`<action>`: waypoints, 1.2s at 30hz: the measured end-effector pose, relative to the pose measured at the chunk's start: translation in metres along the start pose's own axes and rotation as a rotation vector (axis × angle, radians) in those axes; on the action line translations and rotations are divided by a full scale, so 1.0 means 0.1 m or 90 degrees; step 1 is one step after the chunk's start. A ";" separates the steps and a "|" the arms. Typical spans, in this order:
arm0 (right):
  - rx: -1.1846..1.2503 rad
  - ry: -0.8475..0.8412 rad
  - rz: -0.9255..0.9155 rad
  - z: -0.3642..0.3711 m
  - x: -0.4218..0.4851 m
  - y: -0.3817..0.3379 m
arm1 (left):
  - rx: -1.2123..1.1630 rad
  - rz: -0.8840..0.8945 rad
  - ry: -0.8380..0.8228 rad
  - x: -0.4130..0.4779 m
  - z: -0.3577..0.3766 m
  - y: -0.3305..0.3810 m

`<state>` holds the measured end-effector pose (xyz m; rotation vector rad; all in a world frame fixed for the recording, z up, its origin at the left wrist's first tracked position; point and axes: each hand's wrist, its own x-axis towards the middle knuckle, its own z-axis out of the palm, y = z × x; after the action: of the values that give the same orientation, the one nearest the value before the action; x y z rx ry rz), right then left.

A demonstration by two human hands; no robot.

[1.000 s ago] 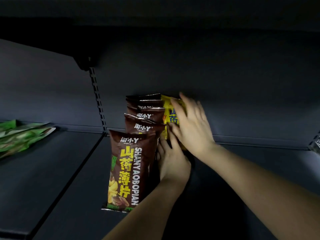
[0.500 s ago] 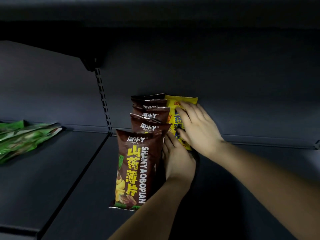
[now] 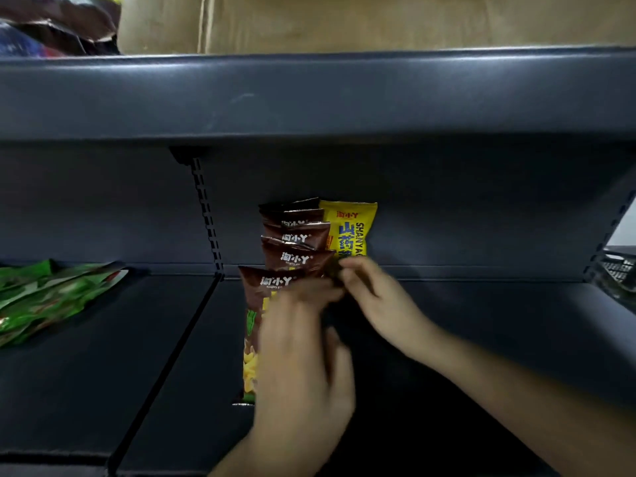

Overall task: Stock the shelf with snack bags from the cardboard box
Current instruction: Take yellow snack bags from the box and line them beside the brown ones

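Green bags (image 3: pixel 51 294) lay flat at the left. Brown snack bags (image 3: pixel 296 259) stood filed near-to-far mid-shelf, probably for facing. The left hand (image 3: pixel 303 356) covered the nearest and the right hand (image 3: pixel 371 297) touched the row's right side, seemingly steadying. Both were close together, their grips too blurred to tell.

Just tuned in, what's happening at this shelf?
A person is tidying a row of brown snack bags standing upright on the dark shelf. The left hand lies against its front, the right hand is at its right side; blur hides its grip. A yellow bag stands at the back, green bags lie flat to the left, and the cardboard box sits on the upper shelf.
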<state>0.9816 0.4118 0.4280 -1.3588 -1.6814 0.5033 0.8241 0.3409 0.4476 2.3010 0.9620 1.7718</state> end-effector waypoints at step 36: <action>-0.050 -0.141 0.023 0.58 -0.45 -0.27 | -0.318 -0.412 -0.442 -0.17 -0.35 -0.92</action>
<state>0.9188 0.3736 0.4009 -1.4351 -1.8751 0.6338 0.7511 0.3946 0.4053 1.7705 0.8484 0.7534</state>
